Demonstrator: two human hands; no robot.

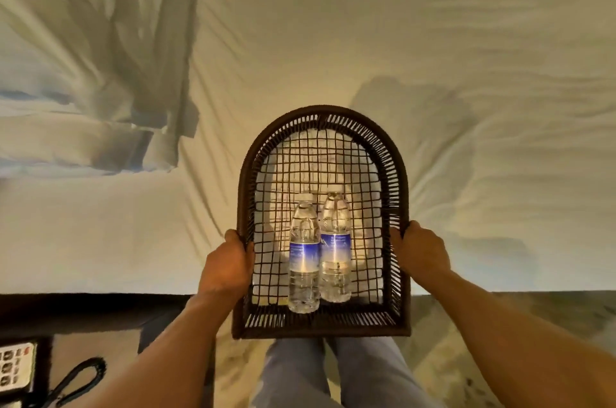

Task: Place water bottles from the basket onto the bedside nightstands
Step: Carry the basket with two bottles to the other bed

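A dark woven basket (321, 115) with an arched far end is held level over the near edge of the bed. Two clear water bottles with blue labels lie side by side in it, caps pointing away: the left bottle (303, 257) and the right bottle (336, 249). My left hand (228, 262) grips the basket's left rim, and my right hand (420, 249) grips the right rim. A nightstand (76, 327) with a dark top shows at the bottom left.
The white bed (400, 40) fills most of the view, with folded-back bedding and pillows (83, 90) at the left. A desk phone (15, 367) with a coiled cord (78, 377) sits on the nightstand. Patterned carpet (500, 324) lies below at the right.
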